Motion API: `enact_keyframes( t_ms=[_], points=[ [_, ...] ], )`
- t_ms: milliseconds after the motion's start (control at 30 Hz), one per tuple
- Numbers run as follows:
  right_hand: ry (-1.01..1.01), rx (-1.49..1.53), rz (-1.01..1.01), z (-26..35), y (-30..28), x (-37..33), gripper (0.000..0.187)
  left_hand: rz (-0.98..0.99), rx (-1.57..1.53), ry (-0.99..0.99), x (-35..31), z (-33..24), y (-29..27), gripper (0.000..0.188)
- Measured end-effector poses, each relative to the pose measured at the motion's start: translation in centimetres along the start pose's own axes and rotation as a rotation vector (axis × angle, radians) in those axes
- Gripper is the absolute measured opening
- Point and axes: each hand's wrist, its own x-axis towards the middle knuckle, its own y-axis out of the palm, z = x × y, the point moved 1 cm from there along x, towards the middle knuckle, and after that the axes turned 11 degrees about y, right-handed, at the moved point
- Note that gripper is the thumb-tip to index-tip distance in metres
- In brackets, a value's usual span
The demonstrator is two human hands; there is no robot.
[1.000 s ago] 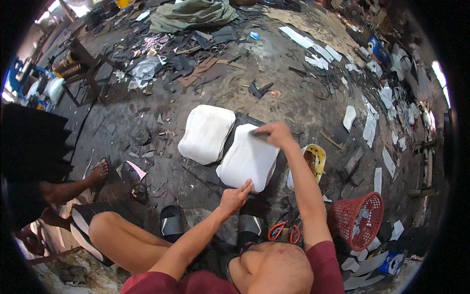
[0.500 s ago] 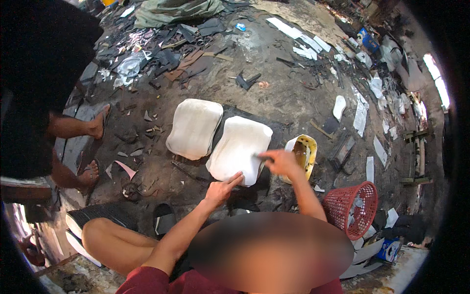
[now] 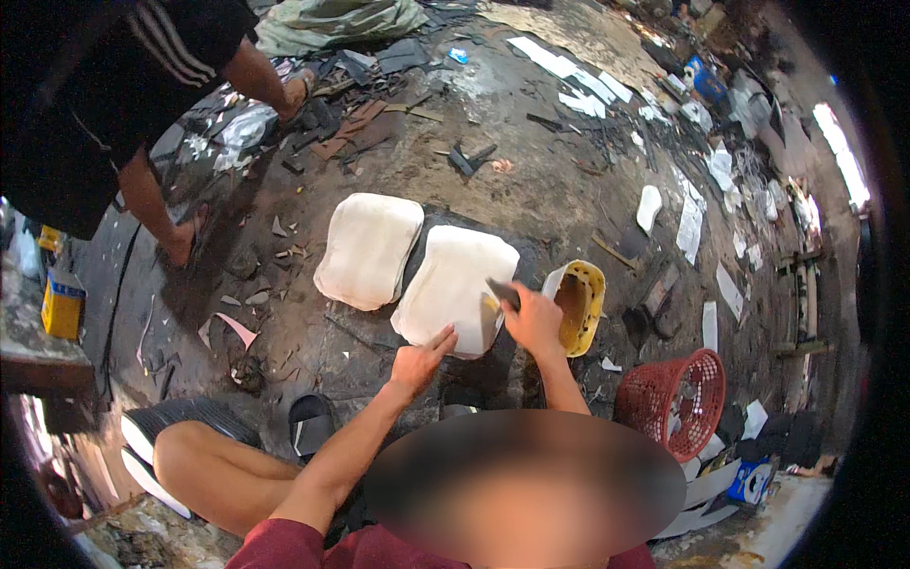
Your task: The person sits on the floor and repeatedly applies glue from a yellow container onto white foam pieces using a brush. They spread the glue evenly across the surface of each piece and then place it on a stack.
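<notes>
The white stack (image 3: 444,275) is lying ahead of the person, within reach of both hands: the left hand (image 3: 422,368) is touching its near edge, fingers extended and grasping nothing, while the right hand (image 3: 536,324) is curling firmly around a dark, flat tool (image 3: 502,293) at the stack's right side. The tool's narrow end is pointing over the white surface, where a small yellowish patch is showing; whether the end is making contact cannot be told. The stack is presenting a smooth, matte face, rounded corners, gently waisted sides and layered edges. A second stack (image 3: 368,249) of similar outline is lying just beside it, to the left. To the right, a yellow container (image 3: 597,299), roughly rectangular with rounded corners, is holding brown material and bearing dark spots. Nearer the person, a red basket (image 3: 637,396) is displaying perforated, lattice-like walls.
</notes>
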Motion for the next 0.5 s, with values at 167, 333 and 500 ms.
enact_keyframes(
  t_ms=[167,333,500],
  points=[
    [-0.236,0.130,0.075,-0.8,1.9,0.6,0.029,0.062,-0.118,-0.167,0.7,-1.8,-1.7,0.078],
    [-0.361,0.177,0.109,-1.7,2.2,-9.6,0.034,-0.551,-0.355,-0.306,0.2,-2.7,-2.9,0.046],
    [-0.261,0.401,0.073,0.5,-3.3,-5.9,0.029,-0.507,-0.280,-0.415,-0.1,-2.7,-3.0,0.040]
  ],
)
